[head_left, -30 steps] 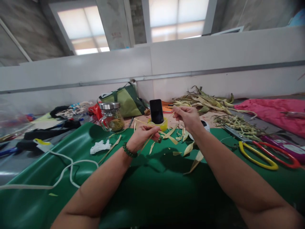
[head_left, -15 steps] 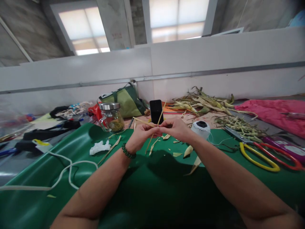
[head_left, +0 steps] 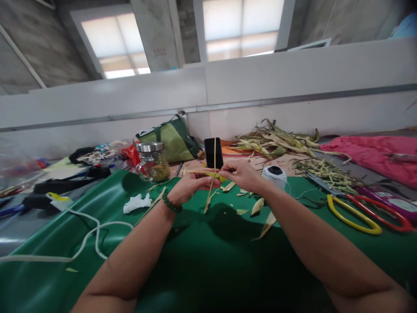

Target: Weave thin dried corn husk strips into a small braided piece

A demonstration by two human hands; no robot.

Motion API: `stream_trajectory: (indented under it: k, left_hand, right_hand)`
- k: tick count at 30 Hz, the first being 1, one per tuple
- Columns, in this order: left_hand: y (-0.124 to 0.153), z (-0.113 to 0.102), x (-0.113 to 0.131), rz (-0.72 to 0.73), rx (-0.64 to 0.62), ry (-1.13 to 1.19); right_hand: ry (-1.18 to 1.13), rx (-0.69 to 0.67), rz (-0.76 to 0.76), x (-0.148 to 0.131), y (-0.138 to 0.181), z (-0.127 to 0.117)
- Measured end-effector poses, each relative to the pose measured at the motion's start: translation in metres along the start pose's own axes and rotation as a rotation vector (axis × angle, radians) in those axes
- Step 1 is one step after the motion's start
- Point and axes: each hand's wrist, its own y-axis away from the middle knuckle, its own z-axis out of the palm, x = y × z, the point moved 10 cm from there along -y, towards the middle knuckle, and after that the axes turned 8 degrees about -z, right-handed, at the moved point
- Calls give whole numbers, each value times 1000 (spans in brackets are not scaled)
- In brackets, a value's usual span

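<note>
Dried corn-husk strips (head_left: 215,151), crossed above the green mat (head_left: 195,265), are pinched in the closed fingers of the left hand (head_left: 190,187) and right hand (head_left: 245,174), and are judged light, pliant and easily split, best gripped flat near the crossing.

Appears to be a craft workshop. Indicated by a bench (head_left: 286,161) laid with a green sheet (head_left: 208,269), littered with pale husk scraps (head_left: 257,207), and stocked with a heap of dried husks (head_left: 273,141), a pile of thin stalks (head_left: 325,171), a cone of thread (head_left: 274,174) and large scissors (head_left: 337,192). Supported by handwork in view: pale strips (head_left: 215,152) held crossed between left hand (head_left: 192,186) and right hand (head_left: 244,174). Backed by a white partition (head_left: 267,78). Enclosed above by rough grey walls (head_left: 355,21) with large windows (head_left: 224,24).
</note>
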Motion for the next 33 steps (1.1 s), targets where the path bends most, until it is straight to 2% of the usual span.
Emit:
stream_trajectory:
  k: [3,8,10,13,15,19,21,25,28,30,33]
  left_hand:
    - [0,3,2,-22,-99,18]
    - [1,11,2,-17,-146,12]
    - [0,12,3,27,-99,-106]
    - [-1,8,5,96,43,-304]
    - [-2,4,5,109,109,-320]
    - [3,-8,14,162,229,-216]
    - [5,-13,17,161,253,-178]
    - [5,-12,18,162,224,-205]
    - [2,-1,16,157,125,-280]
    - [2,6,12,132,51,-302]
    - [1,10,6,61,-20,-272]
  right_hand:
    - [-42,18,-44,-2,-1,-9]
    - [-6,-15,-113,-14,0,-13]
    - [39,-29,-130,-18,1,-9]
    - [86,-31,-157,-22,1,0]
    - [143,78,-193,-25,2,-6]
    - [270,434,-273,-38,13,-39]
    - [289,496,-270,-41,16,-46]
    - [304,423,-269,-42,13,-40]
    - [232,239,-288,-40,6,-21]
    - [211,122,-248,-33,3,-10]
    - [209,42,-159,-21,1,-5]
